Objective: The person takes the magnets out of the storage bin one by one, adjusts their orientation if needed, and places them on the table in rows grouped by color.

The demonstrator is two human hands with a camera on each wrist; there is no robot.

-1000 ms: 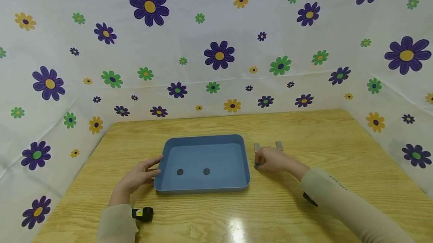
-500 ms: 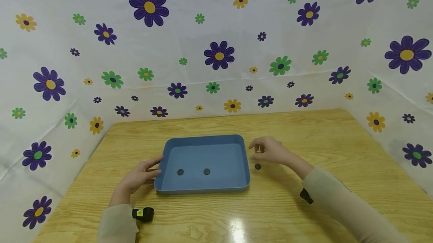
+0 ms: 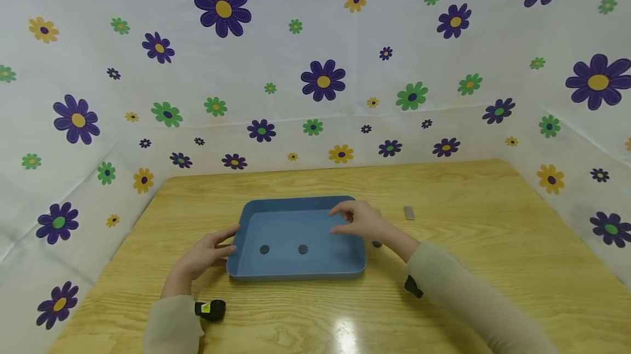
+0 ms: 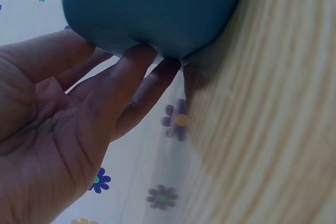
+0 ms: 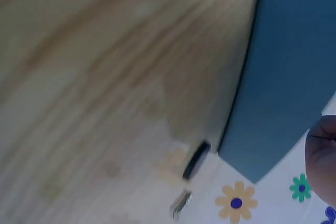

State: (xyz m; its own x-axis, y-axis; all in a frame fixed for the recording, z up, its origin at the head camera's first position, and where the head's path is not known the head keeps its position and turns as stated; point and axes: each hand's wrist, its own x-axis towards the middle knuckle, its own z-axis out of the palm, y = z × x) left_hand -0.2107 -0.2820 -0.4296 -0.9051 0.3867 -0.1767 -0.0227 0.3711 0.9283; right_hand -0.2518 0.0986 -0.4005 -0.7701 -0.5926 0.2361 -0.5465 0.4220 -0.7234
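Note:
A shallow blue tray (image 3: pixel 296 276) stands on the wooden table. My left hand (image 3: pixel 202 258) touches its left end with spread fingers; in the left wrist view the fingertips (image 4: pixel 140 56) meet the tray's outer wall. Over the tray's right side hovers my right hand (image 3: pixel 362 222), thumb and index finger apart, with nothing visible between them. Two dark round discs (image 3: pixel 264 249) lie in the tray. A third dark disc (image 3: pixel 377 244) is on the table just outside the right wall, partly covered by my right wrist.
Right of the tray lies a small grey rectangular piece (image 3: pixel 408 212). A second one (image 3: pixel 378 211) shows only partly behind the right hand. A white flower-patterned cloth (image 3: pixel 276 58) encloses the table at the back and sides.
My right hand has let go of the third disc, leaving it on the table, then lifted and moved left over the tray. The left hand stays at the tray's left end.

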